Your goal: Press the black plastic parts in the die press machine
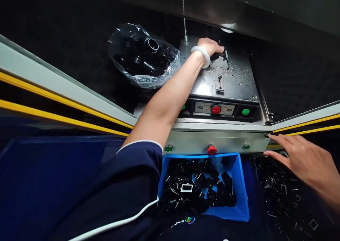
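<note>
My left hand (209, 47), with a white bangle at its wrist (202, 55), reaches to the metal fixture (220, 64) on the machine's steel plate. Its fingers are closed at a small black part (218, 55) there, which they largely hide. My right hand (302, 156) is at the right, over a pile of black parts (281, 195). Its index finger and thumb are apart, and the index fingertip is near the right end of the machine's front panel (191, 139). Whether its hidden fingers touch anything does not show.
A blue bin (243, 198) of black rectangular parts stands before the panel. Left of the plate lies a clear plastic bag (143, 57) of black parts. A red button (216, 109) and a green button (245, 112) are below the plate. Yellow-edged frames (66, 112) flank both sides.
</note>
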Demonstrator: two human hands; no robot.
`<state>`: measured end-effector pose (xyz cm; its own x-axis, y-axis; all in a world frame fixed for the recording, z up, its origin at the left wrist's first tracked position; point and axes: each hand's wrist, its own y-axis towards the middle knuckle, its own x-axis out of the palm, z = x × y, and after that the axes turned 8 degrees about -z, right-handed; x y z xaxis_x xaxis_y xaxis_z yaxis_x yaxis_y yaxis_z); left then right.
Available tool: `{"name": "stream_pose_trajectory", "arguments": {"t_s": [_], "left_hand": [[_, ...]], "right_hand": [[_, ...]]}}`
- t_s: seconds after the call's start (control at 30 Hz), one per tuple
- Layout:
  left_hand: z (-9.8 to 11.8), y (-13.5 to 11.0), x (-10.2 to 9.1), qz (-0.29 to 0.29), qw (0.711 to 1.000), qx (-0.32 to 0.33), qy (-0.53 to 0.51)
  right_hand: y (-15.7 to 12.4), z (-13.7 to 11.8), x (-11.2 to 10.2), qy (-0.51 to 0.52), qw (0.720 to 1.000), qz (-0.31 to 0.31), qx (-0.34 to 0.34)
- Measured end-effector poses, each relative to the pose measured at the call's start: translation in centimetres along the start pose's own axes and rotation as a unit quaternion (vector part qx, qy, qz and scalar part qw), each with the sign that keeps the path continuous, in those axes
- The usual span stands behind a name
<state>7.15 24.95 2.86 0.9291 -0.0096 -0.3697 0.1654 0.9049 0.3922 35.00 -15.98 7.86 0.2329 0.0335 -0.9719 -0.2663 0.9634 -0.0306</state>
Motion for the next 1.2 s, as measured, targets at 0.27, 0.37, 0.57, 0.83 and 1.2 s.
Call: {"name": "stream_pose_trajectory", "arguments": {"t_s": [0.27,0.37,0.57,0.83,1.2], "left_hand": [[4.3,-17.6,-3.8,0.011,0.998,0.014,0.067],[4.4,-29.5,-7.3,-0.023,0.997,-0.005,0.076],[1.7,-40.2,-12.1,-0.199,0.949,-0.142,0.197],[0.3,-40.5,-12.3,-0.252,0.912,-0.156,0.283],[2.2,-42.8,-6.3,-0.536,0.824,-0.126,0.136]], "right_hand": [[-0.9,-2.9,6.2,0.138,0.988,-0.067,0.013],[0.5,-3.2,10.2,0.160,0.981,-0.100,0.046],[1.0,-2.2,13.5,0.237,0.965,-0.092,0.060],[1.6,-2.8,13.7,0.232,0.964,-0.065,0.110],[-1.0,-11.9,13.2,0.241,0.956,-0.163,-0.028]]}}
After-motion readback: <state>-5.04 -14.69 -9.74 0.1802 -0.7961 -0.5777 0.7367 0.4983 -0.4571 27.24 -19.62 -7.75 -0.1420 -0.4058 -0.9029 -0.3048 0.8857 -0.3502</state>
